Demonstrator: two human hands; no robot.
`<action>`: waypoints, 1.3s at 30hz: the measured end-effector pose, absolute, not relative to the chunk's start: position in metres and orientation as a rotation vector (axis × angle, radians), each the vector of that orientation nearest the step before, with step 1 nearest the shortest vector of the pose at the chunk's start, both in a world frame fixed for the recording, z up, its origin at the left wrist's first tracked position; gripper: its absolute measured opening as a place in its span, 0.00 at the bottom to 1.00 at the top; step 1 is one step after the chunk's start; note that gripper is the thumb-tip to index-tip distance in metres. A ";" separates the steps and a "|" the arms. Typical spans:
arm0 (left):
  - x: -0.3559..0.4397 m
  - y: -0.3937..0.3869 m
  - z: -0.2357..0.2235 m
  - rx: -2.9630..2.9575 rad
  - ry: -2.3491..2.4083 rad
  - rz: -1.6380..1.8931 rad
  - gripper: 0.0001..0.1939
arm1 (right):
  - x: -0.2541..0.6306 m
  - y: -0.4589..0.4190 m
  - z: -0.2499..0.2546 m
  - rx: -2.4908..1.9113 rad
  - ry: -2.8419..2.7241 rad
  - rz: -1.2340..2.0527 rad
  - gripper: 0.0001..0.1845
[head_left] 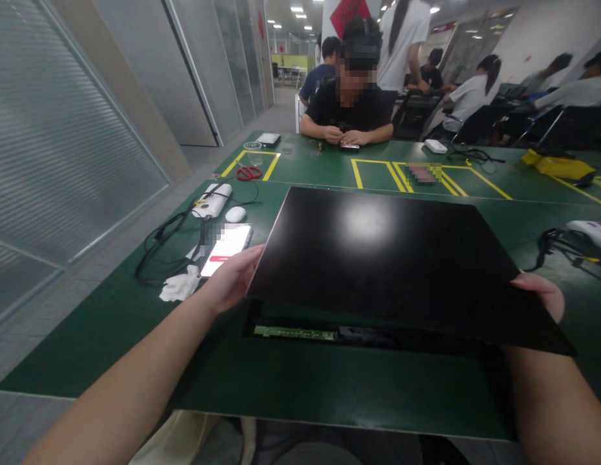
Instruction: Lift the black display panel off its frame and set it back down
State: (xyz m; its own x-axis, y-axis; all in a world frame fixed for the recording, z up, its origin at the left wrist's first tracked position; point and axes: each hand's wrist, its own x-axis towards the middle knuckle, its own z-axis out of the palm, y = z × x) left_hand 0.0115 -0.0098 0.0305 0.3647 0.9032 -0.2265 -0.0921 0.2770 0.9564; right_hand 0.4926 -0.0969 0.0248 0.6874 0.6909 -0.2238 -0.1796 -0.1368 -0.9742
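Both of my hands hold a thin, glossy black screen panel point(377, 258) by its side edges, tilted above the green table point(329, 394). My left hand point(239, 278) grips the left edge, its fingertips hidden behind the panel. At the right edge, my right hand point(542, 294) has its thumb near the front face and its other fingers out of sight underneath. Under the panel a black frame point(275, 309) with a green circuit board strip point(295, 333) lies on the table, mostly covered. A ceiling light reflects in the panel's face.
Left of the panel are a lit phone point(227, 248), crumpled tissue point(180, 284), a white round case point(235, 214), a white power bank point(213, 200) with black cables and red scissors point(248, 173). Cables point(552, 245) lie at right. Across the table a person point(348, 110) handles a small device.
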 end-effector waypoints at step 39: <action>0.002 0.000 0.010 1.316 1.087 0.984 0.27 | 0.475 -0.070 -0.003 -1.404 -0.846 0.926 0.42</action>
